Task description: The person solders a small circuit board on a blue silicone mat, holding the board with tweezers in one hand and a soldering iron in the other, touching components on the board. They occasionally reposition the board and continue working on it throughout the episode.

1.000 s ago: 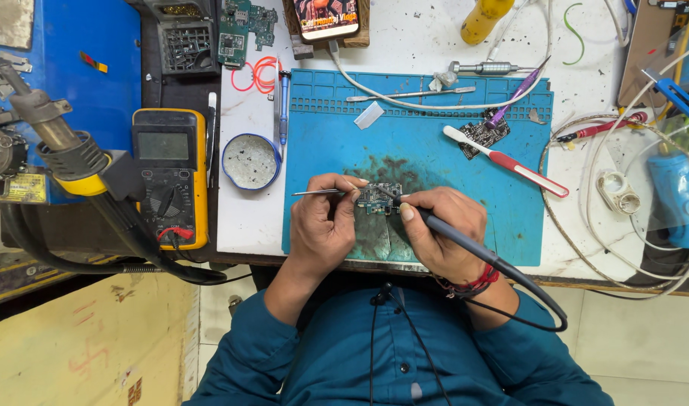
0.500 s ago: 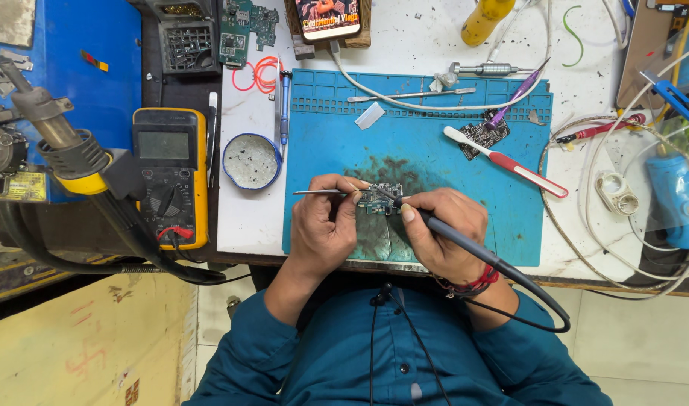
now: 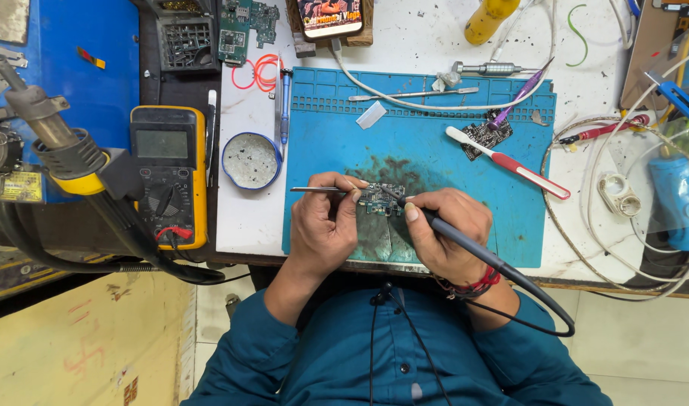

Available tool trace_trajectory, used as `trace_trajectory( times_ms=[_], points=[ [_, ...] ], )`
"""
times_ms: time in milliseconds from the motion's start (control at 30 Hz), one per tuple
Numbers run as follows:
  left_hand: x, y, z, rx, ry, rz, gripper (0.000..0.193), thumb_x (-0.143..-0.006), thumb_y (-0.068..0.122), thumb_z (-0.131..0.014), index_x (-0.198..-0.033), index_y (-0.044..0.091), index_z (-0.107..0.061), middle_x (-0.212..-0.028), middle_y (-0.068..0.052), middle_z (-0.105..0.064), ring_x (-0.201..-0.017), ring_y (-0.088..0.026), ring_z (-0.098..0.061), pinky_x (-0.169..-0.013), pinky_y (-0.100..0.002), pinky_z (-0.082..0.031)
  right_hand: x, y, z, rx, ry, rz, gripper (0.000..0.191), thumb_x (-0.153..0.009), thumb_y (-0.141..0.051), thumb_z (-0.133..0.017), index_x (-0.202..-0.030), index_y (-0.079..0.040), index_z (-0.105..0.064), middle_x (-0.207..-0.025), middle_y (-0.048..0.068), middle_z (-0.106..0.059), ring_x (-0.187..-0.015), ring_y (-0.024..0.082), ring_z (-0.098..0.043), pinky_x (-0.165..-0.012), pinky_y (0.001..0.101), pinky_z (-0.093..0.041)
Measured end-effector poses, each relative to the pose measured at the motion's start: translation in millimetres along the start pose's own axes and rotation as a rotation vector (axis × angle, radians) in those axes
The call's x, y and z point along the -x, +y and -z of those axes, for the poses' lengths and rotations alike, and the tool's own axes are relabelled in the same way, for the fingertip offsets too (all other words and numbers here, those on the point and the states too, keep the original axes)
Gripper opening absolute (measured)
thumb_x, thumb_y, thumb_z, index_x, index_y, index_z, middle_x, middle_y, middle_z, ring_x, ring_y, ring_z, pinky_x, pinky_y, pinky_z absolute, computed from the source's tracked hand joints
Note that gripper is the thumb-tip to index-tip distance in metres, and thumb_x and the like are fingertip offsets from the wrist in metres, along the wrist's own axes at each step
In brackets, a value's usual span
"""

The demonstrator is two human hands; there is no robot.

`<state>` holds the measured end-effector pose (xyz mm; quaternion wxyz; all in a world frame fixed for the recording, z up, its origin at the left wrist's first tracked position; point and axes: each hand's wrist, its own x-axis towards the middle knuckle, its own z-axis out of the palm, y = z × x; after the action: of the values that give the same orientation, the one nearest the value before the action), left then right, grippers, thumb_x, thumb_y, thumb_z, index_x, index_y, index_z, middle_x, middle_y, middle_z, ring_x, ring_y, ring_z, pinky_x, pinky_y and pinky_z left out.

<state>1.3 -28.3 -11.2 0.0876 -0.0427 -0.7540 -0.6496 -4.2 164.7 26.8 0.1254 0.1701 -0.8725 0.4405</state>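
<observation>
Centrally, a small circuit board (image 3: 380,200) lies on the blue work mat (image 3: 435,143), near its front edge. Left hand (image 3: 323,225) pinches metal tweezers (image 3: 318,189) against it; right hand (image 3: 444,233) grips a soldering iron (image 3: 465,240), tip on the board. A solder-paste tin (image 3: 252,160) and yellow multimeter (image 3: 168,174) sit leftward.

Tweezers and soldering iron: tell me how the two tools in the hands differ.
The tweezers are thin bare metal, lying level in the left hand; the soldering iron is a thicker dark handle, slanted in the right hand. The iron trails a black cord; the tweezers have none. Both tips meet at the small circuit board on the blue mat.
</observation>
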Motion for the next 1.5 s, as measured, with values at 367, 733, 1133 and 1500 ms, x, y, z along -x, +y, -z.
trace_trajectory(
  times_ms=[367,733,1133,1500],
  points=[
    [0.2,-0.9,0.0,0.006,-0.014,0.003,0.017,-0.103,-0.004,-0.062,-0.113,0.003,-0.05,-0.104,-0.009,-0.075,-0.065,-0.004,-0.059,-0.057,-0.022,-0.049,-0.3,-0.5,0.5,-0.019,0.005,0.013,0.007,-0.094,-0.007,-0.072,-0.092,-0.001,-0.069,-0.078,0.011,-0.068,-0.068,0.025,-0.066,-0.062,0.034,-0.049],
    [0.1,-1.2,-0.1,0.007,-0.01,0.01,0.017,-0.102,-0.003,-0.062,-0.113,0.003,-0.05,-0.103,-0.01,-0.075,-0.067,-0.005,-0.062,-0.058,-0.022,-0.05,-0.9,-0.1,-0.6,-0.006,0.001,0.012,0.007,-0.094,-0.007,-0.072,-0.091,-0.002,-0.069,-0.078,0.01,-0.069,-0.067,0.025,-0.066,-0.061,0.0336,-0.048],
    [0.6,0.2,0.3,-0.001,-0.013,0.017,0.016,-0.102,-0.002,-0.062,-0.112,0.003,-0.05,-0.103,-0.009,-0.075,-0.067,-0.005,-0.063,-0.059,-0.022,-0.051,-1.0,-1.5,0.4,-0.012,-0.006,0.015,0.006,-0.093,-0.006,-0.072,-0.09,-0.002,-0.069,-0.076,0.01,-0.068,-0.065,0.024,-0.066,-0.06,0.0332,-0.048],
    [0.7,0.3,0.4,0.005,-0.005,0.013,0.017,-0.102,-0.003,-0.062,-0.113,0.003,-0.051,-0.103,-0.01,-0.075,-0.068,-0.005,-0.063,-0.059,-0.022,-0.051,-1.7,-2.6,0.6,-0.006,-0.002,0.026,0.006,-0.093,-0.006,-0.072,-0.091,-0.002,-0.069,-0.079,0.01,-0.069,-0.067,0.025,-0.066,-0.061,0.0333,-0.049]
  ],
)
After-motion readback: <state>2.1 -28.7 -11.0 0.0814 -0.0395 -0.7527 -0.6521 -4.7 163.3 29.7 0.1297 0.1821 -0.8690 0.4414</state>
